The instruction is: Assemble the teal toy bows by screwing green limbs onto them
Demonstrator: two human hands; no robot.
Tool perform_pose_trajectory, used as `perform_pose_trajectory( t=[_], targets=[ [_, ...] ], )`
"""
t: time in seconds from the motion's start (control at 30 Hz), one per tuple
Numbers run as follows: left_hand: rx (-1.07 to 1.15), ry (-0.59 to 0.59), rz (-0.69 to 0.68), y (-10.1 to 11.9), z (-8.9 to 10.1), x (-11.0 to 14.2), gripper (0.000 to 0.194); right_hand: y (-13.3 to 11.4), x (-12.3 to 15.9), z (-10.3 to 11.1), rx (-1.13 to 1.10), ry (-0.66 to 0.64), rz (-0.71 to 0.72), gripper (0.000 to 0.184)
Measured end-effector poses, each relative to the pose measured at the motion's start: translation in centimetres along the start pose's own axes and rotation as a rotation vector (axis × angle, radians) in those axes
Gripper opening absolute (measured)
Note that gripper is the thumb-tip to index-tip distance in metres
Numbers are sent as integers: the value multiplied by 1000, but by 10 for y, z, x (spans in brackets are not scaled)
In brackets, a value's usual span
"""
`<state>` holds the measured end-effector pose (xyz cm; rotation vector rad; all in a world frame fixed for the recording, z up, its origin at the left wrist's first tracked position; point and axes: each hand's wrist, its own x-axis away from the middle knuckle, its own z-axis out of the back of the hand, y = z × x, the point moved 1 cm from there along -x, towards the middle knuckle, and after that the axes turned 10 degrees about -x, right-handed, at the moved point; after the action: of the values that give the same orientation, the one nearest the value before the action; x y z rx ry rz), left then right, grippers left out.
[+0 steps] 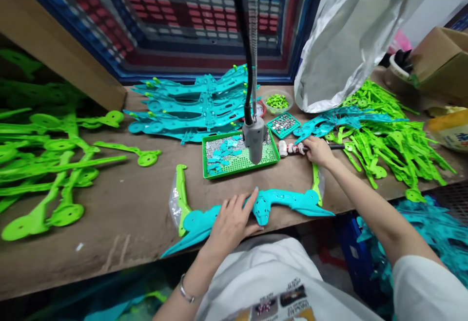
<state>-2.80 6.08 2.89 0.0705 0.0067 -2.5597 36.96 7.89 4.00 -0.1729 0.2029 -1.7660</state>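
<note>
A turquoise plastic bow-shaped piece (285, 198) lies along the table's front edge, with a bright green arm (180, 192) at its left end and another at its right. My left hand (231, 218) rests on its middle-left part, fingers stretched out flat. Further forward, my right hand (319, 151) is closed around a black-handled stick tool (336, 146) whose other end is wrapped in white and red. Just left of that tool stands a green tray (239, 170) holding small turquoise pieces and tiny metal parts. The electric screwdriver (254, 141) hangs over the tray, touched by neither hand.
Stacked turquoise pieces (197, 104) lie behind the tray. Beside them are a bowl of green bits (277, 101) and a small tray of metal discs (283, 125). Green parts are heaped left (58, 175) and right (398, 145). A blue crate (353, 248) stands below the table edge.
</note>
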Motion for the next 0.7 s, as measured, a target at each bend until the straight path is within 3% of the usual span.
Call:
perform_pose_trajectory(
  t=[0.17,0.3,0.43,0.7],
  targets=[
    [-42,-71,-62,-7,-2,-6,93,-17,9,33,31,-105,-59,28],
    [18,-148,-177,-9,-2,-9,88,-28,34,55,-54,-161,-63,33],
    [127,-184,-220,-5,1,8,88,-24,90,67,-272,-103,-2,31],
    [106,-323,-192,11,3,62,89,-10,228,57,-412,65,-174,31]
  ],
)
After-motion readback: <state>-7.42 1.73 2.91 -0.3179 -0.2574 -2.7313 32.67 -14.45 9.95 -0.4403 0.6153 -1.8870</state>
